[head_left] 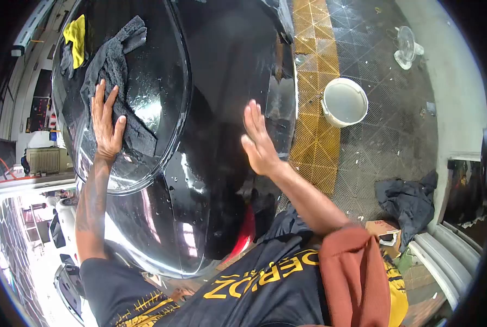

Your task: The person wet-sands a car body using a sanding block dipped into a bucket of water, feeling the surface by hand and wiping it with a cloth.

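- From my distant seat, I see through the head camera the left hand lying flat upon a grey cloth, its fingers extended and slightly spread. They press or rest there; they are not closed around it.
- The cloth is on the wet dark glass of a black car. I see it under the left fingers, and also beyond them and to their right.
- Its long axis goes mainly away from the person, with a bend: the far end leans to the right, and the near end spreads toward the lower right, past the thumb.
- So the left hand is clearly the nearer one. From the right hand, the cloth lies to the left, well apart, across the curved edge of the glass.
- The right hand has its fingers straight and released, with nothing in them. Whether the palm touches the bodywork, I cannot tell.
- Beyond the left fingertips, near the cloth, there is a yellow cloth. A white bucket stands on the floor, at the right.
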A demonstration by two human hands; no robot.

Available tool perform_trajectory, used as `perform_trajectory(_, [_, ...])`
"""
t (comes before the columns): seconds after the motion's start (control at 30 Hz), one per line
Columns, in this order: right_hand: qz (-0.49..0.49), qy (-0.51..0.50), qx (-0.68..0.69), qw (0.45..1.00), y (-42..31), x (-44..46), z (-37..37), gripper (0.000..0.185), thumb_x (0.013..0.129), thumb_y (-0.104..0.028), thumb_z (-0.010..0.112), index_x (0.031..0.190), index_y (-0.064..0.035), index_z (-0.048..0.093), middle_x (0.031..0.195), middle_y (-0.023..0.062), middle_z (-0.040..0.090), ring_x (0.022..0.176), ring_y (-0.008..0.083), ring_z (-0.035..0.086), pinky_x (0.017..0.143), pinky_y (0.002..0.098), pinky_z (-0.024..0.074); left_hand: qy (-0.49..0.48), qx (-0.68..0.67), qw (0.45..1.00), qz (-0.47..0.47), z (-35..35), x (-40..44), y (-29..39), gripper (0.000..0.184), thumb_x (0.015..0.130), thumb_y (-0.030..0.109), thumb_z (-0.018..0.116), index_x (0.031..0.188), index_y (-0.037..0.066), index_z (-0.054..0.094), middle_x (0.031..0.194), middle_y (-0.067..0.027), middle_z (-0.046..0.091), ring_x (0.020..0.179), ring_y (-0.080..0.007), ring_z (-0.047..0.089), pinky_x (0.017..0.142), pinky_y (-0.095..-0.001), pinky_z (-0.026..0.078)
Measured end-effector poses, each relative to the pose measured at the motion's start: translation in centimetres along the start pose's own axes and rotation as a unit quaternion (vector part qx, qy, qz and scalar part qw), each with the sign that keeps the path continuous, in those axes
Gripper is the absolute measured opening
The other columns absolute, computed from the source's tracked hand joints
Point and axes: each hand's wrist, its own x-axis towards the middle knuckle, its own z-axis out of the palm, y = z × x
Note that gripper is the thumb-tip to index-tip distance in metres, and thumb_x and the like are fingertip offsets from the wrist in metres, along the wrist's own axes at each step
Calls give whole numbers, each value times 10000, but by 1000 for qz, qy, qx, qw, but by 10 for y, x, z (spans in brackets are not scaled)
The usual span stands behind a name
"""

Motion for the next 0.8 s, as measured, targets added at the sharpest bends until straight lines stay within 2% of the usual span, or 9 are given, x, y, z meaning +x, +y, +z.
perform_trajectory(0.03, [3, -25, 6, 1000, 1, -6, -3, 677, 1007, -135, 408, 1562, 89, 93, 1629, 333, 43, 1510, 506, 68, 1226, 551, 99, 3, 1, 1000, -2, 0, 2, 0, 651, 983, 470, 442, 1493, 65, 453, 1626, -196, 276, 1522, -373, 210, 1219, -546, 111])
perform_trajectory(0.13, [-28, 73, -64, 995, 55, 66, -5, 637, 1024, -145, 412, 1548, 102, 145, 1620, 345, 65, 1511, 498, 86, 1229, 541, 109, -5, -3, 1000, 0, -2, -1, -1, 649, 979, 466, 451, 1496, 73, 454, 1626, -195, 277, 1523, -372, 210, 1217, -546, 117])
perform_trajectory(0.17, [25, 74, -65, 995, 72, 97, -11, 617, 1033, -155, 410, 1530, 123, 173, 1609, 360, 89, 1500, 516, 109, 1226, 543, 130, -5, -2, 1000, -6, -2, -2, 0, 649, 979, 466, 451, 1496, 73, 454, 1626, -195, 277, 1523, -372, 210, 1217, -546, 117])
perform_trajectory(0.23, [-34, 61, -215, 974, 98, 107, -4, 611, 1025, -136, 404, 1520, 139, 175, 1602, 367, 110, 1495, 528, 110, 1220, 555, 144, -7, 0, 1000, -7, -3, -1, 2, 643, 978, 453, 456, 1499, 76, 452, 1628, -193, 274, 1524, -370, 210, 1216, -545, 119])
perform_trajectory(0.37, [-7, 29, -7, 1000, -23, -8, 12, 725, 963, -131, 474, 1559, 95, 129, 1618, 354, 73, 1513, 510, 67, 1219, 565, 95, -2, -5, 1000, 6, -3, 1, 2, 621, 981, 415, 469, 1503, 79, 448, 1631, -189, 267, 1524, -364, 212, 1218, -540, 116])
perform_trajectory(0.43, [-23, 14, -27, 999, -18, -7, 8, 717, 975, -150, 475, 1558, 91, 136, 1616, 356, 77, 1508, 517, 72, 1222, 558, 107, -6, -5, 1000, 0, -4, 1, 2, 618, 979, 409, 472, 1501, 79, 450, 1630, -189, 271, 1524, -363, 213, 1218, -539, 115])
perform_trajectory(0.57, [-10, 69, -137, 988, 63, 102, -8, 644, 1021, -167, 421, 1555, 75, 157, 1611, 361, 80, 1513, 490, 100, 1226, 547, 145, 1, -19, 1000, 0, -3, -2, 1, 611, 975, 402, 483, 1506, 100, 453, 1632, -166, 280, 1521, -351, 228, 1217, -538, 116])
perform_trajectory(0.67, [20, 66, -47, 996, 34, 60, 7, 606, 1030, -151, 363, 1558, 69, 162, 1631, 317, 80, 1520, 473, 80, 1231, 543, 127, 13, -10, 1000, 4, 1, -4, -5, 608, 962, 413, 501, 1503, 135, 468, 1636, -142, 283, 1515, -341, 249, 1218, -535, 124])
perform_trajectory(0.8, [-24, -12, -47, 999, -36, -28, 21, 760, 1001, -289, 453, 1559, 95, 108, 1613, 367, 53, 1517, 500, 34, 1224, 566, 60, 27, -15, 1000, 0, 2, -4, -4, 594, 950, 421, 515, 1490, 174, 489, 1634, -129, 289, 1512, -344, 255, 1219, -538, 131])
